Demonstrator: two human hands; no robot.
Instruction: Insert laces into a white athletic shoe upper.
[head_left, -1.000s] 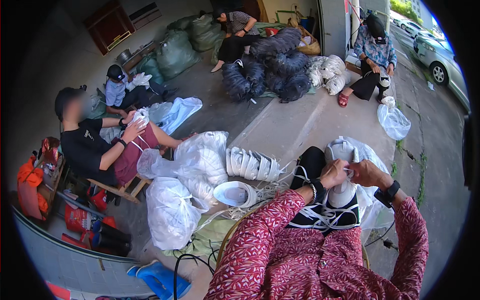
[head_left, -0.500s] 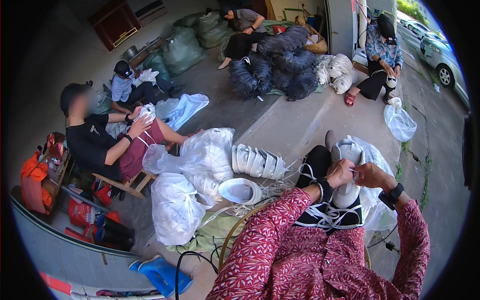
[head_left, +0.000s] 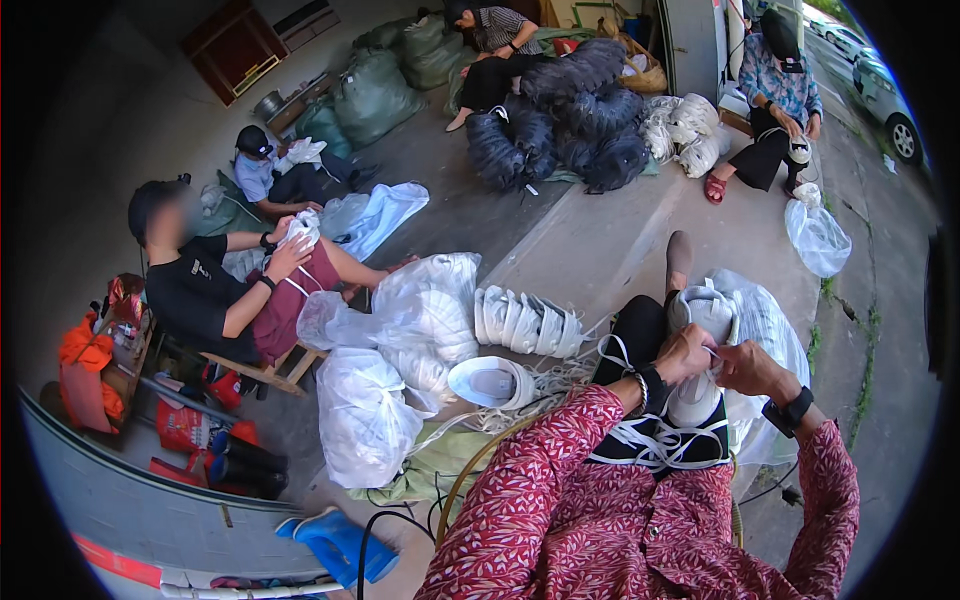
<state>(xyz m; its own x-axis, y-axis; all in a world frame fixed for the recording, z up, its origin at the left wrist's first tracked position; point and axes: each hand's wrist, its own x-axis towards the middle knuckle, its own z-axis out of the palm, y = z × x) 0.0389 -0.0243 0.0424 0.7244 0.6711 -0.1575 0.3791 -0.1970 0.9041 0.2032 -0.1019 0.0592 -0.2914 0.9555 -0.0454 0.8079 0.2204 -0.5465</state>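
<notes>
Right of centre in the head view, a white shoe (head_left: 694,404) is supported against dark trousers (head_left: 638,325), its lace (head_left: 711,351) apparently pinched by the fingertips of the left hand (head_left: 683,352) and right hand (head_left: 752,367), the latter having been shifted slightly lower, suggesting lacing still under way.

Concrete floor (head_left: 600,225), bare in wide patches. Laid directly on it: nested row of white shoes (head_left: 528,322), green cloth (head_left: 450,465), blue boots (head_left: 345,548). Farther back, dark bundles (head_left: 580,110) are heaped; bulging green sacks (head_left: 375,98) are grouped near the wall (head_left: 160,100).
</notes>
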